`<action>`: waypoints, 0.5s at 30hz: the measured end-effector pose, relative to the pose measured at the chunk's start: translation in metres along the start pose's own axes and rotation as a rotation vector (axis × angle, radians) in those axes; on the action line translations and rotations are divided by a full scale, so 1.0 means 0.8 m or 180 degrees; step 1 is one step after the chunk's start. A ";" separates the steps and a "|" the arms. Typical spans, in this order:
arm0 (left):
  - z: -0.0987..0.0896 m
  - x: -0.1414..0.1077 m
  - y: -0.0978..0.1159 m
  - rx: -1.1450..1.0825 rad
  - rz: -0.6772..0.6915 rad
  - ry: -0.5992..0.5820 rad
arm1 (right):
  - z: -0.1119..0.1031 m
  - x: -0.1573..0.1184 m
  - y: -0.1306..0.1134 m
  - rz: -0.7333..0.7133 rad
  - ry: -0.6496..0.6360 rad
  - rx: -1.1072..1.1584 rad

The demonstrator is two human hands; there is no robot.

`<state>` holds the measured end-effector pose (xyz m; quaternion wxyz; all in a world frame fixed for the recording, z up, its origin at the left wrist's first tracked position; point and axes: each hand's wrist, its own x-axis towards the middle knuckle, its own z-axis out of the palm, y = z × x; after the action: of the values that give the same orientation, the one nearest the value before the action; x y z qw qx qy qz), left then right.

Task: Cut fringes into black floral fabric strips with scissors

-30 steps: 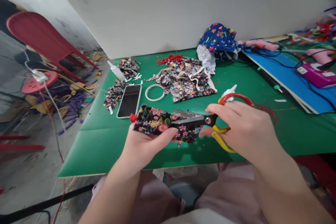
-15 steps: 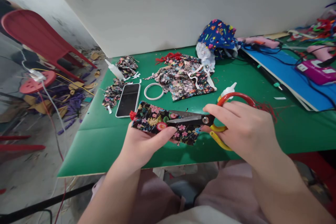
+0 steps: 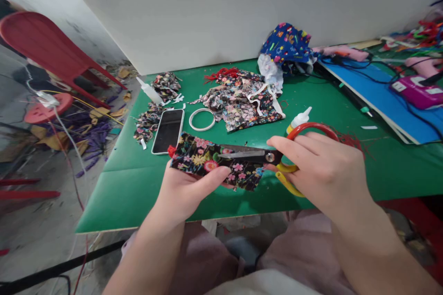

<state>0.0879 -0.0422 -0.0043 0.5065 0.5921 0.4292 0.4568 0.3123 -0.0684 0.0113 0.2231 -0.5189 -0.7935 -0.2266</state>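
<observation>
My left hand (image 3: 188, 189) grips a black floral fabric piece (image 3: 199, 159) from below, its thumb lying across the front. A red tuft (image 3: 171, 150) pokes out at the fabric's left end. In my right hand (image 3: 321, 166) are scissors (image 3: 270, 156) with one red and one yellow handle. Their blades point left and lie over the upper right part of the fabric, nearly together. Whether cloth is between the blades I cannot tell. Just behind the red handle stands a small white glue bottle (image 3: 300, 119).
On the green table (image 3: 121, 193) are a phone (image 3: 168, 131), a white tape roll (image 3: 202, 120), floral cloth (image 3: 235, 101), a white bottle (image 3: 149, 91) and scraps. Blue patterned fabric (image 3: 287, 44) sits at the back. A blue board (image 3: 377, 97), cables and a purple device (image 3: 417, 92) occupy the right.
The scissor blades have come closer together over the fabric. Both hands and the fabric have shifted very slightly; my hold on each thing is the same.
</observation>
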 end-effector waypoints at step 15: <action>0.003 0.008 0.016 0.0302 0.0071 -0.0114 | 0.037 -0.005 0.018 0.1075 -0.0962 0.0711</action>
<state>0.0918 -0.0378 0.0086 0.4803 0.6283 0.4346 0.4309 0.3233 -0.0487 -0.0128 0.1926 -0.6442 -0.7400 -0.0169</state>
